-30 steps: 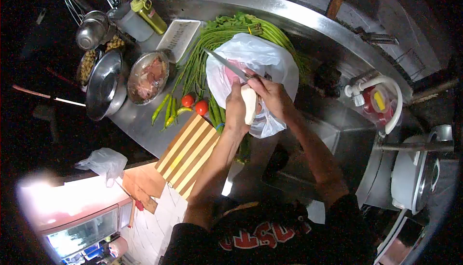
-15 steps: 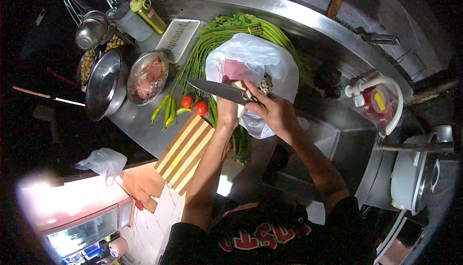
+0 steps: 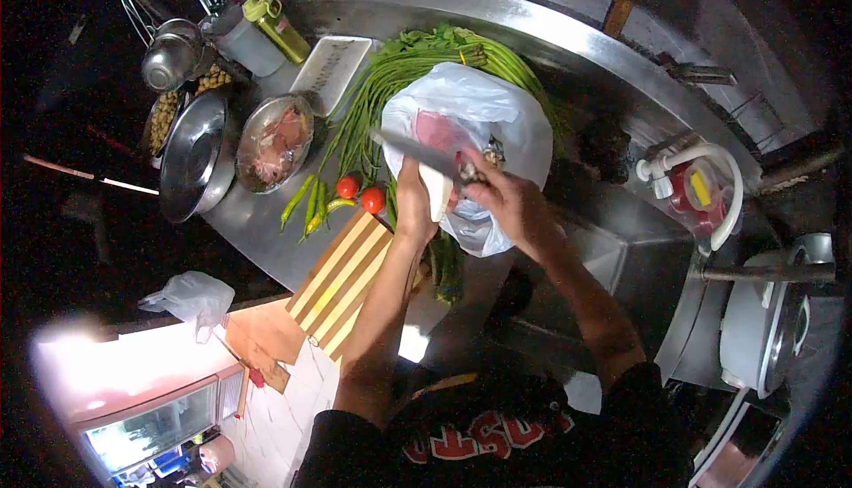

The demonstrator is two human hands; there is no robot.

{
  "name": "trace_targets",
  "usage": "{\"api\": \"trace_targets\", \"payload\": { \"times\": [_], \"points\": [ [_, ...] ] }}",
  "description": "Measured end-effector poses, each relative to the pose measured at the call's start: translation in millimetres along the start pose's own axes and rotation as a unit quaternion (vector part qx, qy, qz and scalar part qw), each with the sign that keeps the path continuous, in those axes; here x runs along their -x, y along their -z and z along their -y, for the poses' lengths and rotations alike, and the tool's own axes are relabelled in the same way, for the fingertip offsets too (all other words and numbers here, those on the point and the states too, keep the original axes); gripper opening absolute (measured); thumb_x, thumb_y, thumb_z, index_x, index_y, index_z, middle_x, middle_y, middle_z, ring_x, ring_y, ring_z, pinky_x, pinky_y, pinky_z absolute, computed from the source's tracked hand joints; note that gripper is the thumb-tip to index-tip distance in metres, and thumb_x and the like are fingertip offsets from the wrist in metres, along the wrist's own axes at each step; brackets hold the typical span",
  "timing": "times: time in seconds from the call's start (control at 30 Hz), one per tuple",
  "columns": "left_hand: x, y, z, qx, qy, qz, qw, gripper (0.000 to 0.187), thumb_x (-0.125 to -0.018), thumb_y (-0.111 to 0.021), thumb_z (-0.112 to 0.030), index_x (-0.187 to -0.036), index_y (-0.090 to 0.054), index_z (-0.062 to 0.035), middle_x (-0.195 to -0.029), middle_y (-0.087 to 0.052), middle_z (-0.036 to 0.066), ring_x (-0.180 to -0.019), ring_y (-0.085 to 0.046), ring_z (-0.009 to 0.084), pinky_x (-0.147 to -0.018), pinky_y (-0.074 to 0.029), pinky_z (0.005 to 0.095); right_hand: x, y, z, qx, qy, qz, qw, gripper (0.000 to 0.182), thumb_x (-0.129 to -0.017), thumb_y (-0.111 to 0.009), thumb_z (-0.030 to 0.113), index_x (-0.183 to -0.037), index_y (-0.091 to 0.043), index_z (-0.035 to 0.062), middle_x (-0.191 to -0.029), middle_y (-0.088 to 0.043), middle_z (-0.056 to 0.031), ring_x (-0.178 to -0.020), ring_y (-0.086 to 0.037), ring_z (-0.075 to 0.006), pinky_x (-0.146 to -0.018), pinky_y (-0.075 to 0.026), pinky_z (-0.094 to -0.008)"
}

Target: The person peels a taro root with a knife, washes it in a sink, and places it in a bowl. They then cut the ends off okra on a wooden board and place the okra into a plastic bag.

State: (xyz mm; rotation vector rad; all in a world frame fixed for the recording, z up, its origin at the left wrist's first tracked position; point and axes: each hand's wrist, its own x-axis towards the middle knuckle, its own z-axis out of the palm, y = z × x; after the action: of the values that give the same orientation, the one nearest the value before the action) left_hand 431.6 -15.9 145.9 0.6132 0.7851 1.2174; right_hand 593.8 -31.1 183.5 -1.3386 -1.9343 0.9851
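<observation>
My left hand (image 3: 414, 208) is closed around a pale, elongated vegetable that looks like a white radish (image 3: 436, 190). A kitchen knife (image 3: 419, 152) is gripped in my right hand (image 3: 510, 204), its blurred blade pointing left across the top of the radish. Both hands are over an opened white plastic bag (image 3: 519, 124), in which something pink and some dark-and-white bits show. Behind and left of the bag lies a bundle of long green beans (image 3: 364, 102). Two tomatoes (image 3: 372, 200) and several green chili peppers (image 3: 312, 204) sit left of my left wrist.
A striped cutting board (image 3: 342, 279) lies under my left forearm. To the left are a plastic-covered bowl of meat (image 3: 277, 146), a steel basin (image 3: 197, 164) and a white tray (image 3: 328, 75). A sink (image 3: 577, 266) is at right, near a white faucet (image 3: 692, 151).
The knife blade has shifted and tilted more steeply, now blurred by motion. The white piece that showed at the blade is no longer seen there. My left hand stays nearly in place.
</observation>
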Motion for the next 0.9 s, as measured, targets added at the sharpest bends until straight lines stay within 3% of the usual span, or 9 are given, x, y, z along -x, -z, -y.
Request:
{"api": "trace_targets", "payload": {
  "times": [0.07, 0.2, 0.33, 0.43, 0.5, 0.53, 0.63, 0.77, 0.9],
  "points": [
    [-6, 0, 9, -0.023, -0.07, -0.068, 0.995, 0.041, -0.093, -0.035, -0.042, -0.096, -0.052, -0.0057, -0.075, -0.057, 0.003, -0.064, -0.057, 0.0144, -0.055, -0.047, 0.0259, 7, -6, 4, 0.034, 0.019, -0.001, 0.999, 0.051, -0.084, -0.055, 0.037, -0.13, -0.041, 0.0204, -0.096, -0.06, -0.0189, -0.08, -0.061, -0.0345, -0.066, -0.048, -0.0381],
    [-5, -8, 8, 0.008, -0.064, -0.087, 0.994, 0.03, -0.094, -0.039, -0.033, -0.102, -0.05, -0.0062, -0.082, -0.056, 0.001, -0.075, -0.056, 0.0133, -0.067, -0.048, 0.0282, 10, -15, 1, 0.084, 0.129, -0.085, 0.985, 0.056, -0.078, -0.063, 0.029, -0.129, -0.043, 0.0197, -0.092, -0.059, -0.0178, -0.081, -0.059, -0.035, -0.065, -0.047, -0.0379],
    [-1, -20, 5, 0.007, -0.041, -0.142, 0.989, 0.026, -0.092, -0.042, -0.03, -0.106, -0.05, -0.0089, -0.085, -0.056, 0.002, -0.076, -0.057, 0.0146, -0.065, -0.05, 0.0272, 5, -16, 3, 0.093, 0.131, -0.114, 0.98, 0.055, -0.077, -0.065, 0.027, -0.127, -0.045, 0.0182, -0.093, -0.059, -0.017, -0.082, -0.059, -0.0342, -0.063, -0.048, -0.0374],
    [0, -16, 13, -0.004, 0.0, -0.118, 0.993, 0.027, -0.093, -0.037, -0.032, -0.1, -0.05, -0.0099, -0.079, -0.057, 0.004, -0.061, -0.056, 0.0163, -0.047, -0.047, 0.0262, -1, -11, 12, 0.08, 0.048, -0.08, 0.992, 0.046, -0.082, -0.06, 0.027, -0.125, -0.047, 0.0164, -0.094, -0.06, -0.0167, -0.084, -0.06, -0.032, -0.068, -0.047, -0.0356],
    [5, -9, 25, -0.054, 0.048, 0.053, 0.996, 0.032, -0.092, -0.03, -0.037, -0.093, -0.049, -0.01, -0.067, -0.056, 0.007, -0.042, -0.049, 0.017, -0.031, -0.037, 0.0266, -22, -3, 4, 0.007, -0.006, -0.044, 0.999, 0.042, -0.085, -0.055, 0.028, -0.125, -0.048, 0.0161, -0.095, -0.06, -0.0174, -0.086, -0.06, -0.0314, -0.071, -0.047, -0.0346],
    [12, -38, 20, -0.072, 0.026, -0.031, 0.997, 0.036, -0.092, -0.026, -0.039, -0.088, -0.047, -0.0097, -0.056, -0.052, 0.008, -0.032, -0.041, 0.0171, -0.027, -0.031, 0.0281, -27, 0, -1, -0.068, -0.061, -0.007, 0.996, 0.038, -0.088, -0.05, 0.029, -0.124, -0.048, 0.0158, -0.095, -0.06, -0.0182, -0.087, -0.06, -0.0308, -0.073, -0.046, -0.0337],
    [6, -27, 12, -0.064, 0.069, -0.024, 0.995, 0.042, -0.092, -0.024, -0.038, -0.08, -0.048, -0.0061, -0.053, -0.05, 0.008, -0.032, -0.041, 0.0172, -0.028, -0.031, 0.0282, -28, 2, -21, -0.091, 0.023, -0.019, 0.995, 0.042, -0.09, -0.041, 0.039, -0.12, -0.049, 0.0111, -0.099, -0.059, -0.0203, -0.081, -0.06, -0.0367, -0.068, -0.048, -0.0393],
    [-4, -10, 0, -0.133, -0.016, -0.035, 0.99, 0.04, -0.092, -0.022, -0.033, -0.082, -0.05, -0.0042, -0.059, -0.052, 0.01, -0.035, -0.042, 0.0166, -0.031, -0.032, 0.0271, -6, 13, -5, 0.053, 0.092, 0.039, 0.994, 0.037, -0.09, -0.046, 0.033, -0.119, -0.05, 0.009, -0.093, -0.059, -0.0218, -0.08, -0.061, -0.0346, -0.069, -0.047, -0.0386],
    [-6, -16, 4, -0.185, -0.069, -0.022, 0.98, 0.04, -0.092, -0.021, -0.03, -0.087, -0.05, -0.0031, -0.064, -0.053, 0.01, -0.037, -0.042, 0.0165, -0.033, -0.032, 0.0265, -10, 3, -4, -0.07, 0.071, -0.006, 0.995, 0.042, -0.089, -0.048, 0.034, -0.123, -0.047, 0.0101, -0.092, -0.061, -0.0199, -0.082, -0.061, -0.0336, -0.071, -0.047, -0.0388]
  ]
}}
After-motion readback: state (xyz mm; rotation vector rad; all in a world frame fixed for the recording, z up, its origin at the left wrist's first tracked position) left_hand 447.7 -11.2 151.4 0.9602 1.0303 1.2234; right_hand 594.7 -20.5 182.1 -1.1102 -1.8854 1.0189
